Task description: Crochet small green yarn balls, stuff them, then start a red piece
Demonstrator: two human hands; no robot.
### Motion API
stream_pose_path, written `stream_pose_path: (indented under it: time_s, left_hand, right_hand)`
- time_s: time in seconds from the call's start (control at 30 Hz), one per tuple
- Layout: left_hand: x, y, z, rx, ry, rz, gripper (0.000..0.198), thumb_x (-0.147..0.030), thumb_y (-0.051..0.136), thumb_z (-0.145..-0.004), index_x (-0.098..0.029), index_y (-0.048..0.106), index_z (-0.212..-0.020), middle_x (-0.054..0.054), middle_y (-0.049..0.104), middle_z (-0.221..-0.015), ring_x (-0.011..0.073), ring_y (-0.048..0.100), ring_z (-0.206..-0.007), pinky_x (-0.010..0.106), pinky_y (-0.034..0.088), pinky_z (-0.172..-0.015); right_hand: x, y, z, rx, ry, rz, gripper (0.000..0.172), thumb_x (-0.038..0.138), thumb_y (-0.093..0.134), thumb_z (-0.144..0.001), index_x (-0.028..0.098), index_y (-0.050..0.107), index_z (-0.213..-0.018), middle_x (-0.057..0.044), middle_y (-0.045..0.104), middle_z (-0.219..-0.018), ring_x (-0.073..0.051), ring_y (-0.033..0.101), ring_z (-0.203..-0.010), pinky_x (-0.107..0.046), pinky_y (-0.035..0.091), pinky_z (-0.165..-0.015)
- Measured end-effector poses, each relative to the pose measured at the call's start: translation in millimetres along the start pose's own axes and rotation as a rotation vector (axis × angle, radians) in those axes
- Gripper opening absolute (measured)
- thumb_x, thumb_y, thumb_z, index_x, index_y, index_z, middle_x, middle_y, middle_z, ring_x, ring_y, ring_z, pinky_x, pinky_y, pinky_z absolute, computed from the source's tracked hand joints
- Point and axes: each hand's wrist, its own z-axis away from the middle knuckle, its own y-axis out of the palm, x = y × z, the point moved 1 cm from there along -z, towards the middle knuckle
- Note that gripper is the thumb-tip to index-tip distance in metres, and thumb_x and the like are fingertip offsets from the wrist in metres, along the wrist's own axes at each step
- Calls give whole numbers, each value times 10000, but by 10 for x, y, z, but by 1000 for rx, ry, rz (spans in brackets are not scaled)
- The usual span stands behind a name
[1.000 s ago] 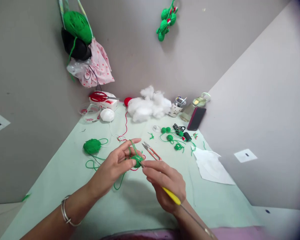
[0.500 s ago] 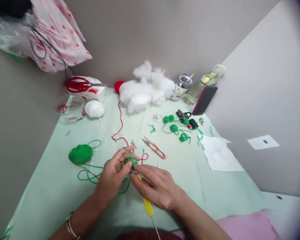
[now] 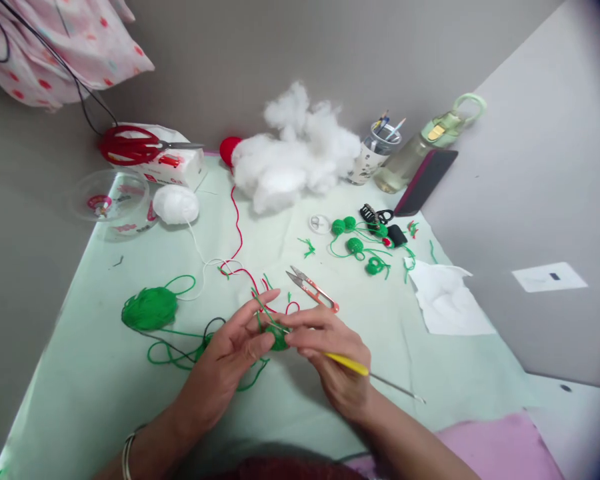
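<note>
A small green crocheted piece (image 3: 279,338) is pinched in my left hand (image 3: 233,353), with green yarn running over its raised index finger. My right hand (image 3: 333,353) grips a crochet hook (image 3: 347,363) by its yellow handle. The hook's front end meets the green piece; its other metal end points down to the right. Left of my hands lies a ball of green yarn (image 3: 150,309), with loose green loops trailing toward them. Orange-handled thread snips (image 3: 314,289) lie just beyond my right hand, near a strand of red yarn (image 3: 239,230).
White stuffing (image 3: 295,157) is heaped at the back, beside a red ball (image 3: 229,152). Red scissors (image 3: 135,145) rest on a tissue box (image 3: 190,170); a white yarn ball (image 3: 176,205) sits in front. At right are green crocheted balls (image 3: 354,246), a phone (image 3: 427,182), a bottle (image 3: 410,157) and white paper (image 3: 447,300).
My right hand has turned the hook from pointing down toward me to a flatter slant to the right. The green piece has shifted slightly right and down. The camera view has shifted too.
</note>
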Motion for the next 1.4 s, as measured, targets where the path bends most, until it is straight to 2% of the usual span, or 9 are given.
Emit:
stream_pose_path:
  time_s: [0.1,0.2,0.37,0.6,1.0,1.23,1.4]
  left_hand:
    - [-13,25,20,57,84,0,708,-244,777,-886,-353,487,-1523,24,757,-1161,175,669,-1107,304,459,-1038]
    - [-42,60,50,66,131,21,840,-177,844,-809,-357,459,-1533,1,747,-1046,158,689,-996,277,499,-927]
    - [-61,118,77,94,136,44,1029,-151,910,-708,-313,378,-1574,-15,700,-916,188,709,-915,279,500,-798]
    - [-93,207,100,50,146,-39,1036,-199,944,-662,-294,412,-1546,-24,666,-914,149,623,-855,283,465,-760]
    - [-161,302,222,57,188,-176,967,-240,916,-698,-265,433,-1535,-2,677,-924,172,617,-879,325,444,-801]
    - [-168,294,245,12,227,-216,905,-205,894,-718,-295,469,-1512,-19,636,-917,160,579,-884,318,435,-812]
    - [-175,311,262,-50,262,-281,886,-210,871,-749,-275,456,-1529,-5,628,-928,172,556,-901,326,430,-836]
  right_hand:
    - [18,10,-23,-45,99,-97,214,233,634,-991,299,795,-1114,-75,789,-1102,-214,731,-1009,-376,608,-889]
    - [44,7,-33,-75,176,-237,172,266,650,-986,286,814,-1034,-61,805,-968,-196,721,-921,-335,598,-814]
    - [92,7,-29,-81,265,-503,139,307,674,-971,275,804,-1008,-53,797,-941,-154,687,-776,-280,580,-705]
    - [220,-56,-24,-94,314,-588,171,355,653,-986,250,786,-964,-39,804,-889,-129,703,-719,-251,582,-703]
    - [270,-219,6,40,162,-492,194,301,558,-1042,237,741,-1040,-57,799,-932,-158,741,-813,-303,595,-754]
    - [425,-254,9,59,-17,-229,223,222,537,-1041,251,750,-1102,-68,801,-1006,-197,747,-924,-365,599,-828]
    - [437,-217,35,61,-163,-29,257,199,519,-1038,269,726,-1172,-79,798,-1025,-223,751,-957,-396,604,-810]
